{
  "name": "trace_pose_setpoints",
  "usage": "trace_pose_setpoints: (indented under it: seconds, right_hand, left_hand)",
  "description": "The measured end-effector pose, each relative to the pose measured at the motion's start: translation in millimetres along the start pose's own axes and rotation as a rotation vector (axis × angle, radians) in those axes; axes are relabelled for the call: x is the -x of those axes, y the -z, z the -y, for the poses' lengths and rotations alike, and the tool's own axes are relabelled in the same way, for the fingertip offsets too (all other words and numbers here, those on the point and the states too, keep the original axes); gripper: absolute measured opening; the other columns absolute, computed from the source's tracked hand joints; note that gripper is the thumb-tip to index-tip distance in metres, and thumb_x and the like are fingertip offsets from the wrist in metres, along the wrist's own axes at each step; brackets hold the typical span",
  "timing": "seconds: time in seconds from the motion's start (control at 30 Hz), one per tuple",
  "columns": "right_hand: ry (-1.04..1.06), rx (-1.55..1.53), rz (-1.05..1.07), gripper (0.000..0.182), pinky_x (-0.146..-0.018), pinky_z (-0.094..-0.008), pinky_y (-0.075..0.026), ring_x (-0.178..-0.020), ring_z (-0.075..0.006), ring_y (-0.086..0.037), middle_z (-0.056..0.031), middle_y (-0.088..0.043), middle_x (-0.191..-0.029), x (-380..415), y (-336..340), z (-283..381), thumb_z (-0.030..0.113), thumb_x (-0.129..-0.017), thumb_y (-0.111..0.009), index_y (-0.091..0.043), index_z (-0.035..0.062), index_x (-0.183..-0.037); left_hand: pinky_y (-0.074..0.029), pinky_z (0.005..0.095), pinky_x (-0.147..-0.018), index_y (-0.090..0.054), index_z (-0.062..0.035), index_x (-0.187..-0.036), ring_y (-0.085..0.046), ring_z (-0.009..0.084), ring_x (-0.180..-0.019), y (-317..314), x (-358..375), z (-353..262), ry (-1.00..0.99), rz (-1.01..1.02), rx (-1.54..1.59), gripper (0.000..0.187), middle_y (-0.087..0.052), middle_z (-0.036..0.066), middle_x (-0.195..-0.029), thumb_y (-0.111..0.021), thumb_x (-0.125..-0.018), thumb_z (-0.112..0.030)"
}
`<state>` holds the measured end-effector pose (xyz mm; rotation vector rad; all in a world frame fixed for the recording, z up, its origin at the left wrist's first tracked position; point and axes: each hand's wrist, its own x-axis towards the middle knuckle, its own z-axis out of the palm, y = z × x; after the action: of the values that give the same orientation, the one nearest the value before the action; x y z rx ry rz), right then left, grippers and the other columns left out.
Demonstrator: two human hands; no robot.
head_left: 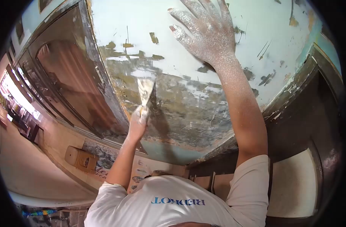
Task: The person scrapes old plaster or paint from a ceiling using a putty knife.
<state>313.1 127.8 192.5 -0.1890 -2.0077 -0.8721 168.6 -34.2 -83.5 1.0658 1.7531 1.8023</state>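
My left hand (139, 120) is closed around the handle of a putty knife (145, 90). The wide blade points up and its edge meets the wall (180, 98) where white paint borders a bare, grey-brown scraped area. My right hand (207, 32) lies flat higher on the white painted part, fingers spread, holding nothing. White dust coats both hands and the right forearm. Scattered dark patches and scratches show in the paint around my right hand.
A dark-framed window or door with a reddish curtain (67, 75) stands at the left. To the right is a dark door frame (313, 75). A brown plastic stool (80, 158) sits on the floor at lower left. A pale panel (296, 185) leans at lower right.
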Motion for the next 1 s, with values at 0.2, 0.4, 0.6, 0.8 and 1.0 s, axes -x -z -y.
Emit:
trace_pose_setpoints:
  seconds: [0.2, 0.4, 0.6, 0.8, 1.0]
  right_hand:
    - [-0.008, 0.007, -0.03, 0.04, -0.114, -0.0546, -0.017, -0.137, -0.0236, -0.032, -0.0047, -0.044, -0.143, -1.3, 0.6, 2.9, 0.042, -0.082, -0.06, -0.066, 0.0216, -0.116]
    - [-0.032, 0.319, -0.026, 0.037, -0.116, -0.0451, -0.018, -0.128, -0.0122, -0.042, 0.0084, -0.048, -0.139, 1.4, -8.7, 7.8, 0.048, -0.09, -0.053, -0.06, 0.0336, -0.124]
    - [-0.068, 0.344, 0.028, 0.038, -0.117, -0.0449, -0.013, -0.133, -0.0107, -0.036, 0.0103, -0.044, -0.143, 1.6, -5.3, 12.8, 0.051, -0.091, -0.05, -0.058, 0.0363, -0.125]
    - [-0.077, 0.358, 0.055, 0.039, -0.118, -0.0456, -0.013, -0.135, -0.0106, -0.033, 0.0111, -0.04, -0.145, 2.4, -6.2, 12.3, 0.051, -0.092, -0.049, -0.055, 0.0385, -0.128]
    - [-0.103, 0.337, 0.061, 0.04, -0.118, -0.0457, -0.013, -0.136, -0.0104, -0.031, 0.0114, -0.039, -0.146, 1.6, -6.0, 13.0, 0.052, -0.092, -0.048, -0.053, 0.0392, -0.13]
  left_hand:
    - [-0.031, 0.0259, -0.047, -0.05, -0.0073, -0.081, -0.037, 0.0065, -0.052, 5.5, -4.5, -1.2, -0.018, -0.002, 0.022, 0.035, -0.042, -0.003, -0.061, -0.047, -0.099, -0.038]
    - [-0.031, 0.0267, -0.048, -0.05, -0.0068, -0.082, -0.037, 0.0075, -0.052, 11.9, -11.0, -10.1, 0.015, 0.041, 0.058, 0.036, -0.04, -0.003, -0.06, -0.046, -0.099, -0.038]
    - [-0.03, 0.0257, -0.046, -0.049, -0.0079, -0.082, -0.037, 0.0066, -0.05, 13.2, -14.8, -10.7, 0.048, 0.04, 0.09, 0.035, -0.039, -0.004, -0.06, -0.048, -0.099, -0.039]
    - [-0.032, 0.0242, -0.047, -0.051, -0.0068, -0.086, -0.041, 0.0059, -0.051, 5.4, -8.2, 3.1, -0.144, 0.007, -0.026, 0.034, -0.044, -0.003, -0.061, -0.048, -0.099, -0.038]
    - [-0.032, 0.0241, -0.047, -0.051, -0.0072, -0.085, -0.04, 0.0056, -0.051, 10.4, -17.6, -9.9, -0.071, 0.029, 0.065, 0.033, -0.043, -0.004, -0.061, -0.048, -0.099, -0.037]
